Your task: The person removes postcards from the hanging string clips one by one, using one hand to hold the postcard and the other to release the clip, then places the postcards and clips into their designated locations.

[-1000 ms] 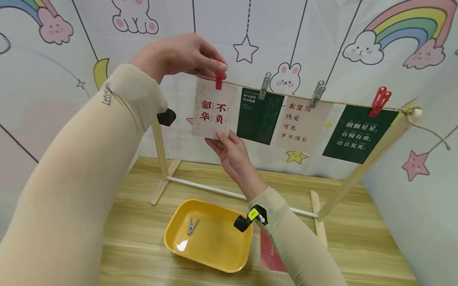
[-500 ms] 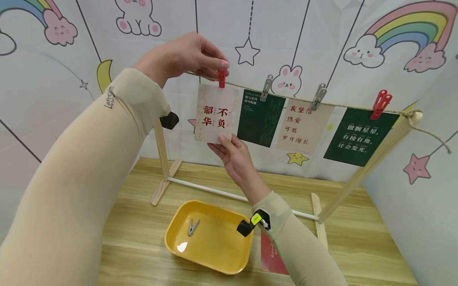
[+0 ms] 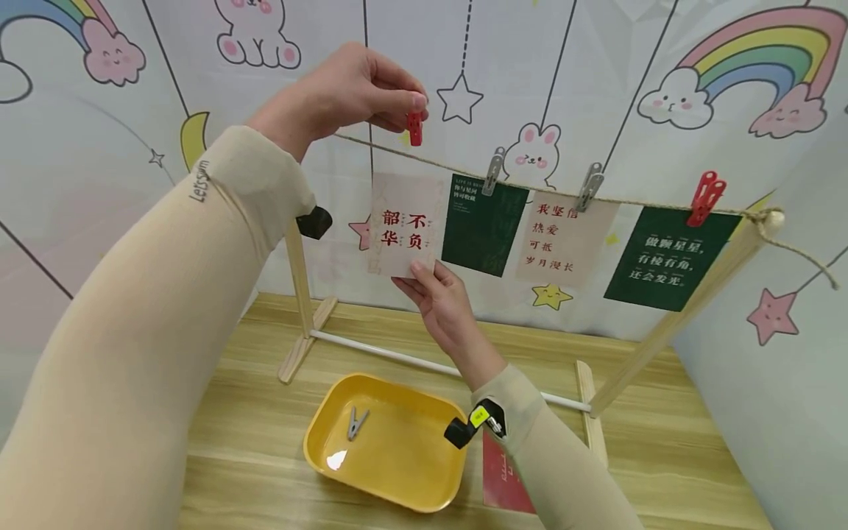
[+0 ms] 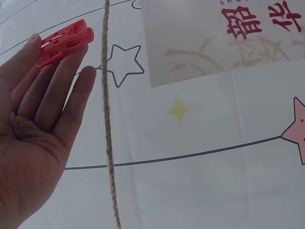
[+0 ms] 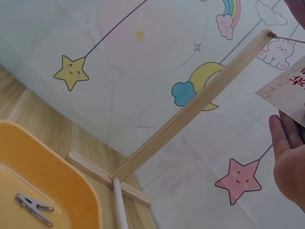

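Above the twine [image 3: 384, 149], my left hand [image 3: 361, 92] pinches a red clothespin [image 3: 415, 132] between thumb and fingers. The left wrist view shows the same clothespin [image 4: 66, 42] beside the twine, off it. My right hand [image 3: 445, 305] holds a pale card [image 3: 407, 195] with red characters by its lower edge, thumb on the front. The card's top edge lies a little below the twine. To its right hang a green card [image 3: 482, 235] on a grey clothespin [image 3: 493, 173], a cream card [image 3: 563, 239] on another grey clothespin [image 3: 588, 188], and a green card [image 3: 662, 276] on red clothespins [image 3: 707, 199].
Wooden posts [image 3: 682, 331] on feet carry the twine, joined low down by a white rod [image 3: 391, 355]. On the wood-grain tabletop stands a yellow tray [image 3: 391, 478] with a grey clothespin [image 3: 356, 423] in it. A red card [image 3: 501, 478] lies partly under my right forearm.
My left hand has lifted the red clothespin up off the twine and the card. My right hand has lowered the card, whose top now sits beneath the twine.
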`<state>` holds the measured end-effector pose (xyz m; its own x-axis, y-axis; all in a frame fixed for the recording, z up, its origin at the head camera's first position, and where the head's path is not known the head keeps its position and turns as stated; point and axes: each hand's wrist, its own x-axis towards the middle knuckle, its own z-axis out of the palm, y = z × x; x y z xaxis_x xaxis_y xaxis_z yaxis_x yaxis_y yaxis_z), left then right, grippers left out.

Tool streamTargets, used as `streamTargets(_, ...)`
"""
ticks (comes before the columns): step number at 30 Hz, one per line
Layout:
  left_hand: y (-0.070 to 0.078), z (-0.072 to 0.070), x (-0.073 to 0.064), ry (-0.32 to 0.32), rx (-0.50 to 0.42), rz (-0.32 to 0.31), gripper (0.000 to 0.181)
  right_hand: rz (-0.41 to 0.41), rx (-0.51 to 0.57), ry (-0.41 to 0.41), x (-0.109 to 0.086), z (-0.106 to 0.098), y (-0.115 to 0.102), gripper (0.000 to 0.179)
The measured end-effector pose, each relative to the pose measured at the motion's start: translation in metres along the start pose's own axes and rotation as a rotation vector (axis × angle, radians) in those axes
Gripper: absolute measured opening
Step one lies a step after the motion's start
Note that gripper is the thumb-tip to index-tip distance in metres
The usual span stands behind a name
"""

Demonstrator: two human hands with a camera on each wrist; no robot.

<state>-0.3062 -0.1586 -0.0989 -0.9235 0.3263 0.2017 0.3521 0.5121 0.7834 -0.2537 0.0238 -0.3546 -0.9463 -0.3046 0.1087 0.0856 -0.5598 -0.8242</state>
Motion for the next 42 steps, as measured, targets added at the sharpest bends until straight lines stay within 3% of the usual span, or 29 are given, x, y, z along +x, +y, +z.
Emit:
streamTargets(11,0.018,-0.004,-0.009,0.030,0.051,0.048,0.035,0.004,-0.031,0.003,-0.006,-0.012,0.001,0.037)
streamTargets(20,0.029,-0.003,-0.024,0.007,0.132,0.053,0.037,0.013,-0.077,-0.025,-0.015,-0.016,0.000,0.036)
streamTargets(27,0.027,0.000,-0.036,-0.015,0.129,0.050,0.036,0.037,-0.150,-0.069,-0.023,-0.015,0.002,0.037)
streamTargets(42,0.022,0.013,-0.055,-0.066,0.131,0.019,0.034,0.060,-0.164,-0.059,-0.058,-0.033,0.003,0.041)
